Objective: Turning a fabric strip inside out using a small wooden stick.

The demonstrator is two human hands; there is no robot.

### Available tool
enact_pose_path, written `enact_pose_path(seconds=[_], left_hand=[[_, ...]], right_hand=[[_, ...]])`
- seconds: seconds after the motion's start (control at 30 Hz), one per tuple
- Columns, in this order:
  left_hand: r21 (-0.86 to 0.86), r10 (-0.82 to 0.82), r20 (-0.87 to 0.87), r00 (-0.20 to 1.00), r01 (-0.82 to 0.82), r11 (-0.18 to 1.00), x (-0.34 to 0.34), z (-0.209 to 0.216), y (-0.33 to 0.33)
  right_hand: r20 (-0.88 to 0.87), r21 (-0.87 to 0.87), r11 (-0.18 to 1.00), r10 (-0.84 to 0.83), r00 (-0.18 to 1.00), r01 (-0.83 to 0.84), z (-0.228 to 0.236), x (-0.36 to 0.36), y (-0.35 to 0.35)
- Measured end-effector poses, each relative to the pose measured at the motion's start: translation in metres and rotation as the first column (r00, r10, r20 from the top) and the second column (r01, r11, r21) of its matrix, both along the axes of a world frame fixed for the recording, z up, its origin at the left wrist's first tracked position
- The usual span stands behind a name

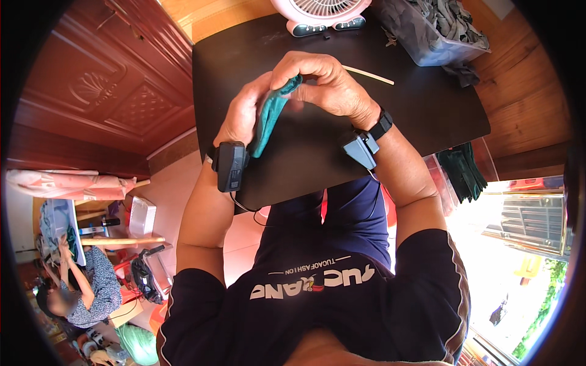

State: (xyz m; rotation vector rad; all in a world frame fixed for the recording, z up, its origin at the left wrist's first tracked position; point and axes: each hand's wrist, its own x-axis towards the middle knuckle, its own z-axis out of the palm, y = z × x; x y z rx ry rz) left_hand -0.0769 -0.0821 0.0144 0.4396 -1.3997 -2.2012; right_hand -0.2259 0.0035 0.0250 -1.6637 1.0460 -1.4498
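A narrow, folded piece of dark green cloth (270,125) hangs between my hands above the black table, its lower end near my left wrist. My left hand (243,111) is closed on its upper part from the left side. The fingers of my right hand (326,82) curl over the cloth's gathered top end, with the thumb beneath and pinched toward it. Some fingertips are hidden behind the cloth. A thin pale wooden stick (369,74) lies on the table just beyond my right hand. Each wrist wears a strapped dark device.
The black table (293,171) has a pink fan (326,9) at its far edge. A clear bin of grey cloth pieces (442,36) stands at the far right. More green strips (463,172) hang by the right edge. At the lower left, another person (94,287) works at a blue-white tray.
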Motion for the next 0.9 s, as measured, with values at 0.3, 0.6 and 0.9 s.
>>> enact_pose_path(seconds=[0.3, 0.6, 0.9], left_hand=[[0.230, -0.266, -0.213, 0.940, 0.313, 0.921, 0.014, -0.032, -0.046], [0.397, 0.131, -0.356, 0.925, 0.023, 0.917, 0.028, -0.037, -0.080], [0.303, 0.142, -0.454, 0.880, 0.002, 0.953, 0.034, -0.048, -0.097]], right_hand=[[-0.488, -0.342, 0.662, -0.732, 0.476, 0.667, -0.018, -0.026, -0.021], [-0.927, -0.143, 0.582, -0.362, 0.097, 0.800, -0.047, -0.049, -0.025], [-0.299, -0.058, 0.846, -0.521, 0.799, 0.530, -0.016, 0.012, -0.019]])
